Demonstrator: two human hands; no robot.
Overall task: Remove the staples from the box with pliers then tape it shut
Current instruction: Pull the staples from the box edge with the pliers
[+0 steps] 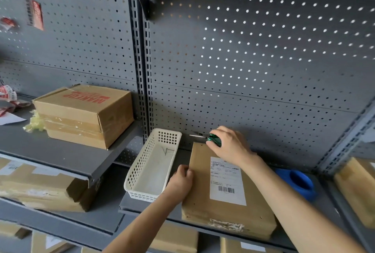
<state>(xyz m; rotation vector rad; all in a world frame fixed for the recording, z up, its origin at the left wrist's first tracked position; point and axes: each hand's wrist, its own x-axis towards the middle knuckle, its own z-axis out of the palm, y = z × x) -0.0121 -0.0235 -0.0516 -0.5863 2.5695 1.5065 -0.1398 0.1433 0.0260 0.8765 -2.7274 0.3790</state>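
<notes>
Cardboard box (205, 196) flat and rectangular, left hand (180, 179) gripping its edge, right hand (229, 145) clasping green-handled pliers (211, 139)

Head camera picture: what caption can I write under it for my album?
Right hand holds green-handled pliers over a box, left hand steadying its edge.

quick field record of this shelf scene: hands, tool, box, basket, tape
left hand: grips the left edge of the box
right hand: holds the pliers over the box's far end
pliers: green handles, metal tip pointing left
box: flat brown carton on the grey shelf, white barcode label on top
basket: white plastic, left of the box, a few pulled staples inside
tape roll: blue, right of the box, untouched
</notes>
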